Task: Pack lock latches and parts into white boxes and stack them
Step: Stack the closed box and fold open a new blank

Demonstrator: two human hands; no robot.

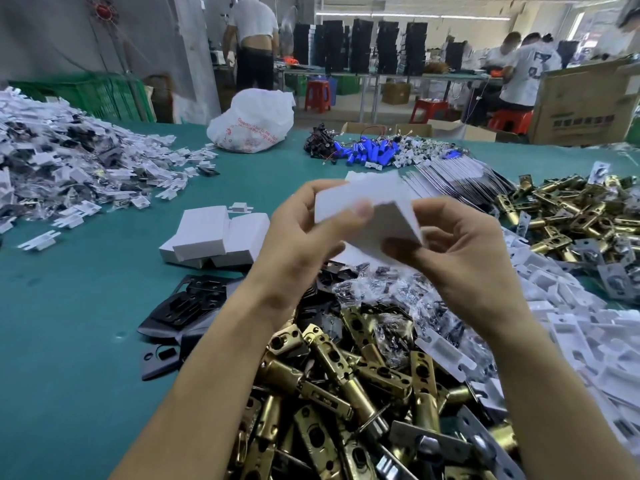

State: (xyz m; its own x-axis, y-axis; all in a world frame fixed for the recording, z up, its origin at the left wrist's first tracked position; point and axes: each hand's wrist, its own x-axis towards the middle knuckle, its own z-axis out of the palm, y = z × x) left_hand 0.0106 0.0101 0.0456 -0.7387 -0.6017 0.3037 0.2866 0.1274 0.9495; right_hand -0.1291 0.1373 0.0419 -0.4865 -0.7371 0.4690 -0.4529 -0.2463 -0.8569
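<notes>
Your left hand (301, 233) and right hand (464, 258) both pinch a white box (363, 202) above the counter (86, 306), seemingly folding it open; next you likely need a brass latch (327, 355) inside.

A teal-covered table (86, 341) is spread with a heap of brass latches (346, 393) at the near edge. Black strike plates (187, 306) are laid beside it, closed white boxes (207, 237) are piled behind those, and blue batteries (367, 152) and a white plastic bag (252, 123) are set farther back.
</notes>
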